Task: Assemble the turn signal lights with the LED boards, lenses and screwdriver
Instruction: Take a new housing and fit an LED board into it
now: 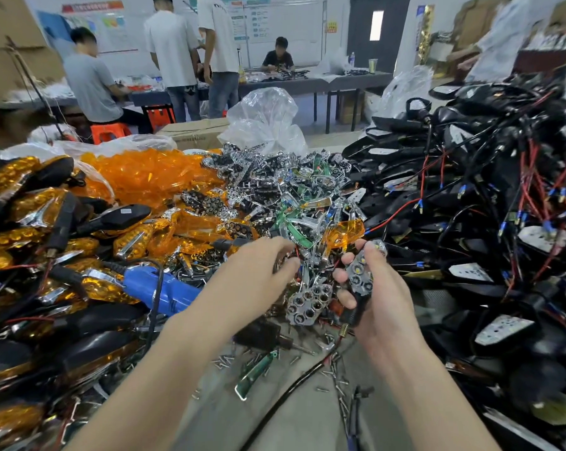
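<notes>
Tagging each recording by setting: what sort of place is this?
Probably a small assembly workshop: heaps of amber lenses and wired black housings, with other workers at tables behind.

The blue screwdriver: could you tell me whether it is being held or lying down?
Lying down: the blue screwdriver rests on its side; neither the left hand nor the right hand touches it.

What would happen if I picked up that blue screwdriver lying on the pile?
The blue screwdriver looks like hard, chunky plastic, so it is probably stiff and a bit heavy. Its black cable loops across it and would likely trail floppily. Its rounded body might roll.
</notes>
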Tool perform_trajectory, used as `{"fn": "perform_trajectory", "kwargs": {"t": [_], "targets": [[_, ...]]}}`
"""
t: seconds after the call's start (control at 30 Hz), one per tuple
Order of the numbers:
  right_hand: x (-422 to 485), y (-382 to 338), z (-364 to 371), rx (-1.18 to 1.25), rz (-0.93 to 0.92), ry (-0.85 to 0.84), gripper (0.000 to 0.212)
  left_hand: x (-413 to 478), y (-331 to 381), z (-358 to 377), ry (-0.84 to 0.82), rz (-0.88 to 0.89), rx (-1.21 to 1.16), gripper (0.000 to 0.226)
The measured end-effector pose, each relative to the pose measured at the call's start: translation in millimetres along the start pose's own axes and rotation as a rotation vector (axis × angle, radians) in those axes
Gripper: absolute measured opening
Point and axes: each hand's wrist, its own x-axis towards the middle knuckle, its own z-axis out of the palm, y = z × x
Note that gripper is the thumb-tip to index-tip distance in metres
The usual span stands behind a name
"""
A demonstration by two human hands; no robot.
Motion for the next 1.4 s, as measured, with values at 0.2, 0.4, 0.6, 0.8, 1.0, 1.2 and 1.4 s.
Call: {"fn": "perform_trajectory", "kwargs": {"t": [0.2,0.4,0.6,0.8,1.0,1.2,1.4], "targets": [[-2,0,0,-0.011,-0.012,0.040,0.016,45,29,30,-0.017,0.144,0.198,0.046],[1,-3,-3,0.000,-0.001,0.107,0.016,47,30,41,0.115,0.118,0.130,0.021],[0,3,-2,-0.121,-0.020,0.033,0.028,-15,16,9,0.310,0.156,-0.006,0.018],[-9,14,5,-0.164,0.020,-0.082,0.012,-61,10,7,0.378,0.152,-0.009,0.022],[-10,27,10,-0.241,0.021,-0.147,0.017,-69,18,18,0.317,0.011,-0.761,0.052],[-10,29,12,-0.410,-0.037,-0.144,0.043,-71,14,21,0.258,-0.032,-0.862,0.042],[-13,23,14,-0.096,0.078,-0.111,0.063,-78,13,19,0.229,-0.015,-1.042,0.039]]}}
